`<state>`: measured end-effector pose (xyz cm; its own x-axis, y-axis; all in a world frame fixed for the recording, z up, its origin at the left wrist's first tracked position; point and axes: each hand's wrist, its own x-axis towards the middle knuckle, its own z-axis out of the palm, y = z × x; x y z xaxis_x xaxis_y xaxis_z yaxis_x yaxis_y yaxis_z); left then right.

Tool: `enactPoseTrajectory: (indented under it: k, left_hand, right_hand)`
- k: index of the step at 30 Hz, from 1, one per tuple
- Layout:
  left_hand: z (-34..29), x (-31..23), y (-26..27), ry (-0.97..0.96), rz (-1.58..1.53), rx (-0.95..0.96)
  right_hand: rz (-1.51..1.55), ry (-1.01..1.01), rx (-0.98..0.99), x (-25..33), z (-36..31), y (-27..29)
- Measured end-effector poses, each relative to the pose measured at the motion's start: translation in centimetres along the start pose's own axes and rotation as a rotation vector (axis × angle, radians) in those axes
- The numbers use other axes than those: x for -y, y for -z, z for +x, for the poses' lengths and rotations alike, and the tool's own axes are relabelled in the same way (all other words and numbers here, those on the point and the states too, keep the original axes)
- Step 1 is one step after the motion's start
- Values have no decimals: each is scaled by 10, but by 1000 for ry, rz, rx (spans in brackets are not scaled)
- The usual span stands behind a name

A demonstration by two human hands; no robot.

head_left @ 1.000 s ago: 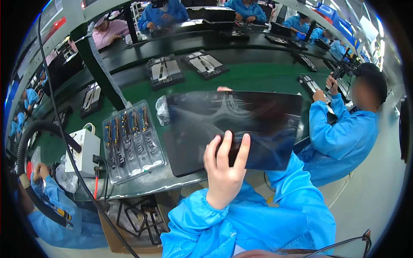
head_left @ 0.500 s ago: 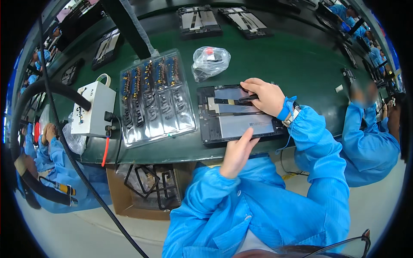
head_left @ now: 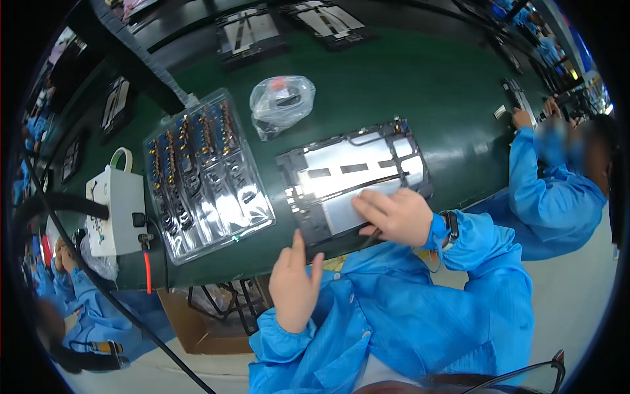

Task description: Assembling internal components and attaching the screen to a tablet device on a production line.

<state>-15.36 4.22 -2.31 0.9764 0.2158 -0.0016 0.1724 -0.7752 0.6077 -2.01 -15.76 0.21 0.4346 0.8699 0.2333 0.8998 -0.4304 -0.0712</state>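
Note:
An opened tablet (head_left: pixel 367 157) lies on the green bench before me, its silver battery panels and black internal parts facing up. My right hand (head_left: pixel 397 217) rests over its near right part, fingertips on the lower silver panel. Thumb and fingers close around a slim dark tool, mostly hidden beneath the hand. At the tablet's near left corner is my left hand (head_left: pixel 295 282), its index finger stretched to the edge and its thumb apart; it holds nothing.
Left of the tablet sits a clear blister tray (head_left: pixel 259 220) of small circuit parts, beside a white box (head_left: pixel 125 213) with hoses. Beyond lies a clear plastic bag (head_left: pixel 283 105). A cardboard box (head_left: pixel 190 322) of black frames is below the bench edge. A co-worker (head_left: pixel 558 203) sits at right.
The tablet now lies turned at a different angle. My right hand has come from its upper part to the near side; my left hand has shifted left to its corner. The view has tilted.

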Motion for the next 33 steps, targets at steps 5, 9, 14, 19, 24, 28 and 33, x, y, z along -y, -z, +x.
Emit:
enactPoseTrajectory:
  k: [5,9,14,19,24,28,33]
  left_hand:
    - [66,-44,-46,-316,-56,-121]
    - [83,-81,-55,-463,-46,27]
    - [71,-73,-73,-529,-103,-21]
    - [62,-61,-73,-615,-13,4]
    - [61,-62,-71,-595,-7,50]
    - [61,-62,-69,-584,21,61]
    - [63,-66,-69,-580,19,81]
  right_hand:
    - [-311,-321,43,-42,-30,-5]
    - [-419,-440,-23,-114,-32,-7]
    - [-629,-590,-49,-221,-23,-19]
    - [-579,-703,-28,-285,18,-9]
    - [-561,-665,-24,-330,12,-9]
    - [-554,-594,-44,-342,9,-9]
    - [-555,-635,-90,-359,26,-14]
